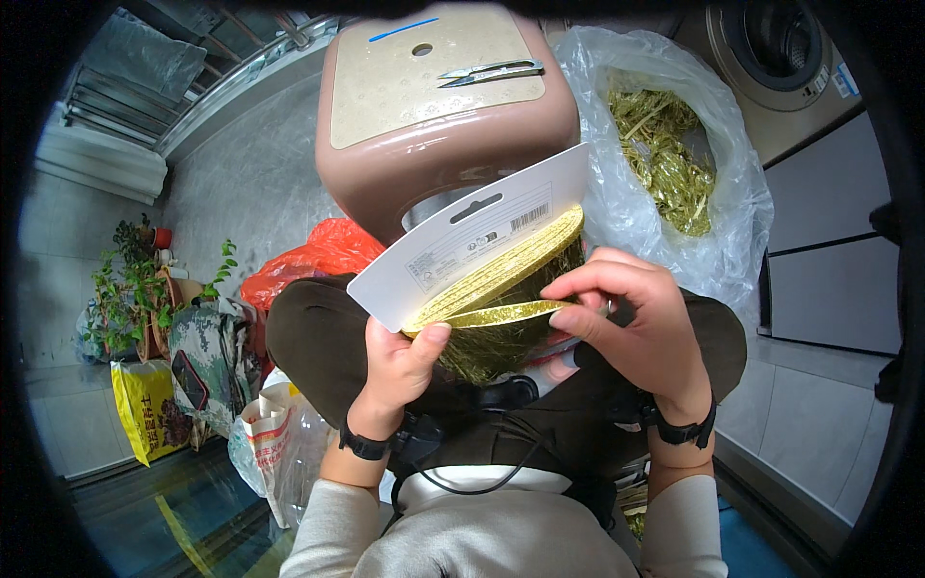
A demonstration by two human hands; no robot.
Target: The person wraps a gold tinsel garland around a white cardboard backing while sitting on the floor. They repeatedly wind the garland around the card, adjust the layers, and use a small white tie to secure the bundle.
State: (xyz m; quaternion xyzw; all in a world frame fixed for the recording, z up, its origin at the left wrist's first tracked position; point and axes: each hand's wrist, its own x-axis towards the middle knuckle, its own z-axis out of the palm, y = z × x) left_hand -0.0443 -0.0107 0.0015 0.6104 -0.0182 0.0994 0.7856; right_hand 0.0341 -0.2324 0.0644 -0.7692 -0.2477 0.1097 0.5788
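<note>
My left hand [397, 361] grips the lower left corner of a white cardboard hang card [433, 253], its thumb on the gold ribbon. Glittery gold ribbon [498, 278] is wound lengthwise around the card's lower part. One loose strand [506, 316] runs from the wound end across to my right hand [629, 311], which pinches it between thumb and forefinger. The card is tilted, with a hang slot and printed writing on the side facing me. Beneath the strand, over my lap, lies a bunch of fine gold-green tinsel [498, 354], partly hidden by the card and ribbon.
A pink plastic stool [448, 137] ahead bears thread snips [491, 72] and a blue stick-like tool [403, 29]. Right of it, a clear plastic bag [730, 166] holds gold tinsel, near a front-loading washing machine [780, 58]. A red bag [318, 256] and potted plants [137, 289] are at left.
</note>
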